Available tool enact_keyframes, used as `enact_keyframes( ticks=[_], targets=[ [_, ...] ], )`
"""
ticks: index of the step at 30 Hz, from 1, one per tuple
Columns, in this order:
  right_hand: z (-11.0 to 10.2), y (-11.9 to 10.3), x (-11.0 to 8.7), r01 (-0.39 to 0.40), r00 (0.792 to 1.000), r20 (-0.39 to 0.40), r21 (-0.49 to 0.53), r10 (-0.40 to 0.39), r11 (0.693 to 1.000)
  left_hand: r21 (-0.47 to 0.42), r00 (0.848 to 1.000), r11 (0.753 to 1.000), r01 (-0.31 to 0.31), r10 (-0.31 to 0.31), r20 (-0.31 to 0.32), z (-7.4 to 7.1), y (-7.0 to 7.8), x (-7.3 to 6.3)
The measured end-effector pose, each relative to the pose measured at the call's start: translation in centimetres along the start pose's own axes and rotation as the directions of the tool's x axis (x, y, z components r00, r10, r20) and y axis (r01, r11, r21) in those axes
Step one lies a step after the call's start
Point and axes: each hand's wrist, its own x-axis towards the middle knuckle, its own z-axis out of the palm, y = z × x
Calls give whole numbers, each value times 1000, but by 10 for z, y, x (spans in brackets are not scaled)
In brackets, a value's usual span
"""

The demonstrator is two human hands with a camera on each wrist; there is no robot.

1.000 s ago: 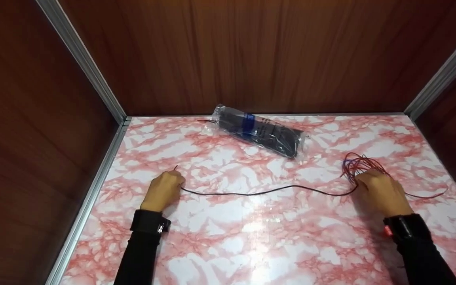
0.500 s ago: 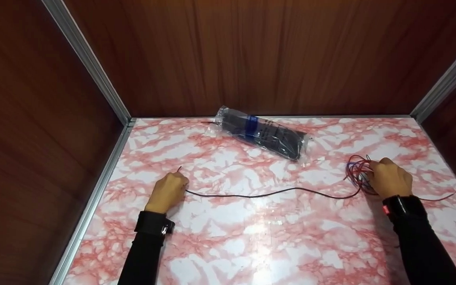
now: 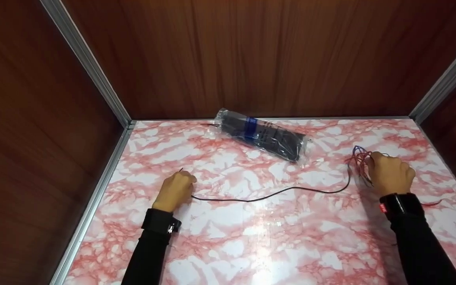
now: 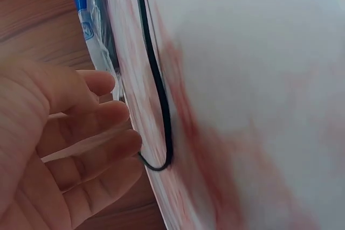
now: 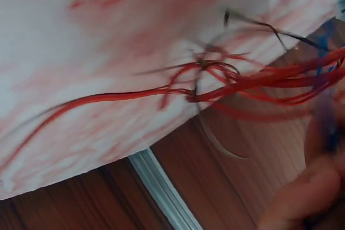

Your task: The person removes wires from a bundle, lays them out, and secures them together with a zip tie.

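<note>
In the head view my left hand (image 3: 175, 190) is at the left, fingers loosely bent at one end of a thin black wire (image 3: 247, 200). A short reddish tip shows beyond the knuckles. Seen from the left wrist, the black wire (image 4: 164, 95) curves off the table and passes behind the fingertips (image 4: 129, 141). At the right, my right hand (image 3: 392, 174) grips a tangled bundle of red, blue and black wires (image 3: 358, 160). The right wrist view has these red wires (image 5: 259, 82) running into the fingers (image 5: 307, 192), blurred, with loose ends hanging out.
A clear plastic bag (image 3: 263, 135) with something dark grey and a blue band lies near the back wall. Wooden panels (image 3: 271, 59) with metal frame strips (image 3: 89, 65) enclose the pink-and-white marbled table (image 3: 232, 249). A red wire end (image 3: 432, 204) shows right of the right wrist.
My right hand has moved from over the bundle to its right side, and the bundle has shifted and changed shape. My left hand has moved slightly right. The black wire bends up toward the bundle.
</note>
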Motion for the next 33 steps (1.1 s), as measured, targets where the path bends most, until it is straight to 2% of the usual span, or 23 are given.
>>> enact_keyframes(
  ticks=[5, 14, 16, 18, 21, 25, 29, 33],
  targets=[
    [-4, 0, 3, -2, 999, -33, 1, 2, 1000, 1, 999, 1000, -23, 23, 36, 9, 8, 1],
    [-8, 10, 4, -54, 993, -104, 66, 61, 996, 12, 997, 997, -73, 73, 5, 13, 11, -4],
    [-6, 8, 3, -36, 993, -107, 91, 46, 995, 21, 997, 997, -71, 71, 0, 14, 11, -3],
    [-2, 2, 2, 18, 994, -114, 109, -6, 994, 26, 996, 996, -83, 83, -16, 14, 13, 2],
    [4, -9, -3, 123, 986, -126, 142, -105, 982, 42, 993, 993, -111, 112, -37, 13, 22, 17],
    [13, -24, -9, 204, 977, -101, 198, -187, 959, 53, 982, 982, -183, 186, -46, 10, 50, 54],
    [20, -39, -14, 169, 984, 9, 258, -177, 951, 32, 968, 968, -249, 250, -9, 15, 83, 88],
    [23, -52, -17, 114, 985, 85, 312, -147, 943, -5, 967, 969, -246, 246, 70, 26, 116, 114]
  ],
)
